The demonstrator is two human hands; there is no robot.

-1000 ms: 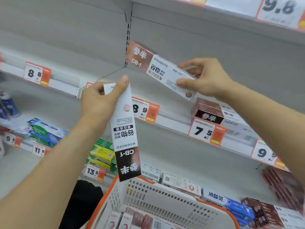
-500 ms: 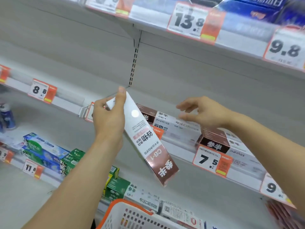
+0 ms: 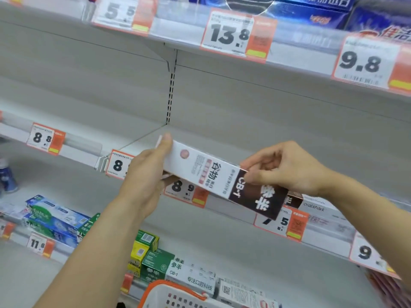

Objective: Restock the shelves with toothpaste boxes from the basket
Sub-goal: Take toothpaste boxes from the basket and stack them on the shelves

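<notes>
A white and brown toothpaste box (image 3: 213, 176) is held nearly level in front of the middle shelf (image 3: 222, 138), brown end to the right. My left hand (image 3: 146, 172) grips its white left end. My right hand (image 3: 282, 167) pinches the brown right end from above. Behind my right wrist another brown and white box (image 3: 311, 204) lies on that shelf. The white basket with an orange rim (image 3: 173, 290) shows at the bottom edge; its contents are hidden.
Price tags (image 3: 45, 138) line the shelf edges. Blue and green toothpaste boxes (image 3: 55, 218) lie on the lower left shelf, green and yellow boxes (image 3: 149, 254) and white boxes (image 3: 191, 276) below. The top shelf carries blue packs (image 3: 311, 10). A bottle (image 3: 6, 178) stands at far left.
My left hand swung the box from hanging downward to nearly level at the shelf. My right hand let go of the first box, now on the shelf, and took this one's brown end.
</notes>
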